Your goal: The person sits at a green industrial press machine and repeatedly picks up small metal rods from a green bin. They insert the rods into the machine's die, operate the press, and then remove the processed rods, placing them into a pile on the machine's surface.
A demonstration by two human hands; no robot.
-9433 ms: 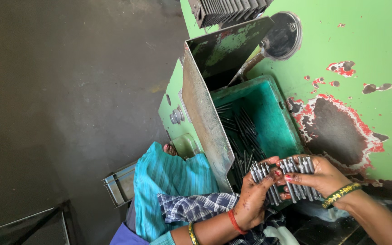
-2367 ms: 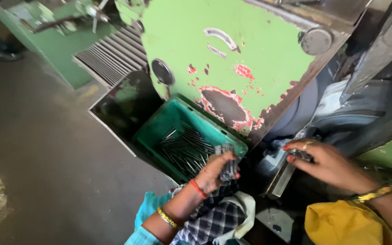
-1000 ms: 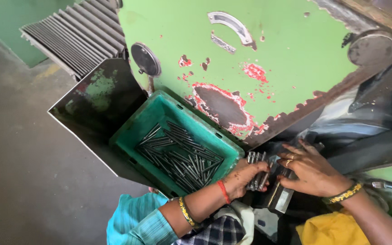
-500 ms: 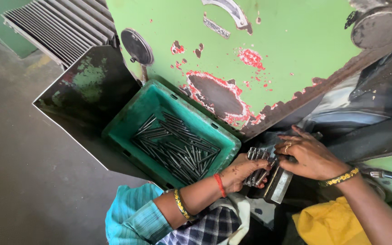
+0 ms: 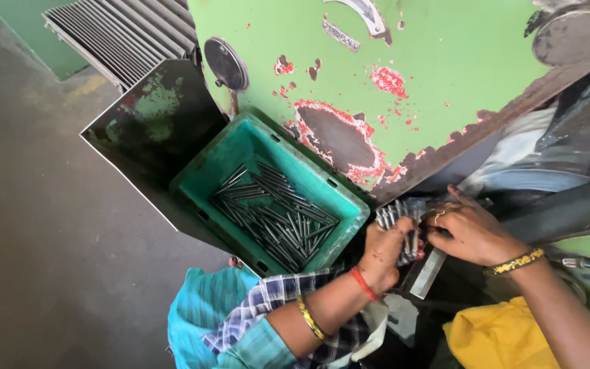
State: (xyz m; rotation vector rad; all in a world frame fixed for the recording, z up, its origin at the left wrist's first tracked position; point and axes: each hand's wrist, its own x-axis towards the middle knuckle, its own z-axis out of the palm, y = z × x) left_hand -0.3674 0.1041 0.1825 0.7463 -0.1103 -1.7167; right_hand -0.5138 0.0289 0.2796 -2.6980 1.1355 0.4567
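Both hands — left hand (image 5: pixel 384 251), right hand (image 5: pixel 469 231) — on metal rods (image 5: pixel 399 220) (beside teal crate (image 5: pixel 347 199))

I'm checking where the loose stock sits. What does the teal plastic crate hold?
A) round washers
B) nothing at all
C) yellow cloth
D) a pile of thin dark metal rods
D: the teal crate holds thin dark metal rods lying crisscrossed on its floor.
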